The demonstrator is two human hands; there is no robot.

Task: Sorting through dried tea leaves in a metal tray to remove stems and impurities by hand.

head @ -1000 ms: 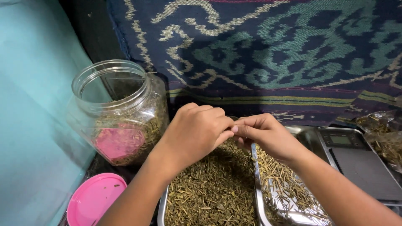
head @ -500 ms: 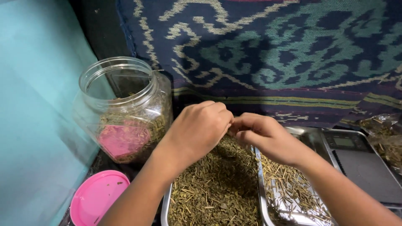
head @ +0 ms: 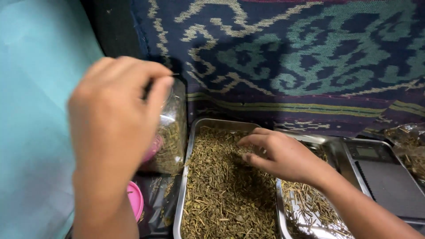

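Observation:
My left hand (head: 110,119) is raised, blurred, over the mouth of a clear plastic jar (head: 173,132) that holds dried herbs. Its fingers are curled together, and what they hold is hidden. My right hand (head: 279,155) rests with loosely spread fingers on the heap of dried green herbs (head: 221,190) in a steel tray (head: 183,177), near the tray's far right corner. A second steel tray (head: 280,208) lies to the right under my right wrist, with pale dry stems (head: 310,208) in it.
A pink lid (head: 135,199) lies below the jar at the left. A digital scale (head: 380,172) stands right of the trays, with a clear bag of herbs (head: 409,141) behind it. A patterned woven cloth (head: 287,53) hangs at the back. A teal wall (head: 31,110) closes the left side.
My hands were together over the tray. My left hand has since swung up and left over the jar, while my right hand dropped onto the herbs.

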